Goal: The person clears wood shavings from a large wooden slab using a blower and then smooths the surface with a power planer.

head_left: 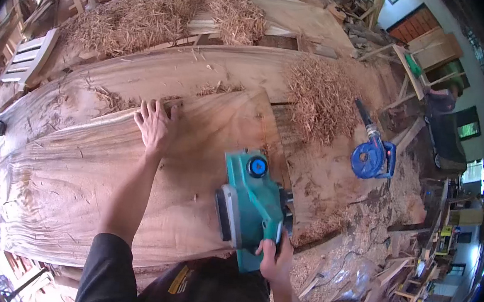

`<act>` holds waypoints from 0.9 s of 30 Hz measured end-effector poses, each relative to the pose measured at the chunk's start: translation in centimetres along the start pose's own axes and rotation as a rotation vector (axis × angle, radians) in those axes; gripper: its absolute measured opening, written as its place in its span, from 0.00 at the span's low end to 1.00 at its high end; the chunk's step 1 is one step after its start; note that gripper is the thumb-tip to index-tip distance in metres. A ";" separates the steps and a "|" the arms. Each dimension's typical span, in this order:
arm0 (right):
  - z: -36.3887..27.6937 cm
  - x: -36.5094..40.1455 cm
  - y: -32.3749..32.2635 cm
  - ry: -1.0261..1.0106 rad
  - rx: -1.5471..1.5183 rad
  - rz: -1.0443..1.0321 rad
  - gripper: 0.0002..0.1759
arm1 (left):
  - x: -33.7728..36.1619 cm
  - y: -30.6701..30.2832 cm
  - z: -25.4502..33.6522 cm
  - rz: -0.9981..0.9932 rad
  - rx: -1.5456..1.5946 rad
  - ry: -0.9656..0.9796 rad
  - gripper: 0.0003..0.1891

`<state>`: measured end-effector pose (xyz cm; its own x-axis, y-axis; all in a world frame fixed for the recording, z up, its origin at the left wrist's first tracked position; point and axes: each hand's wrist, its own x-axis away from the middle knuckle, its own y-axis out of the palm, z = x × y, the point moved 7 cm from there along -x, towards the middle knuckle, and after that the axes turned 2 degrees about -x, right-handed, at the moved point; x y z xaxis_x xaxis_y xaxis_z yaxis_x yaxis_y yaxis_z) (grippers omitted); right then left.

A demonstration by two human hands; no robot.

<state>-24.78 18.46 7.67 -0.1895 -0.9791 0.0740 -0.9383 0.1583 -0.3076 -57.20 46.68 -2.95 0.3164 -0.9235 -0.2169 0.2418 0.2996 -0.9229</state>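
A teal electric hand planer (pixel 254 202) with a blue-topped front knob rests on a wide wooden slab (pixel 90 194), close to the slab's right end. My right hand (pixel 275 258) is wrapped round the planer's rear handle. Farther up, my left hand (pixel 156 124) lies on the slab's far edge with its fingers spread, holding nothing. Wood grain runs along the slab, and thin shavings are scattered on it. Whether the planer's sole touches the wood everywhere is hidden.
Behind lies another slab (pixel 228 61). Heaps of shavings (pixel 132 18) cover the far boards, with another shavings pile (pixel 324 100) at right. A blue blower (pixel 371 158) lies right of the slab. Wooden chair frames (pixel 30 58) stand at left; offcuts litter the right-hand floor.
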 end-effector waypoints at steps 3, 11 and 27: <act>-0.8 -3.8 0.9 0.021 0.012 -0.002 0.20 | 0.3 0.2 0.1 -0.041 -0.043 -0.016 0.31; -2.3 -24.8 6.6 -0.136 0.101 0.052 0.27 | 0.3 -0.8 0.3 -0.021 -0.011 0.002 0.30; 4.4 11.3 -5.7 0.248 -0.031 -0.070 0.30 | 0.4 0.3 0.3 -0.020 -0.056 -0.003 0.32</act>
<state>-20.26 5.92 6.06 -0.1851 -0.9271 0.3258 -0.9593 0.0986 -0.2646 -56.76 46.48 -3.25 0.3145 -0.9286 -0.1970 0.1968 0.2668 -0.9434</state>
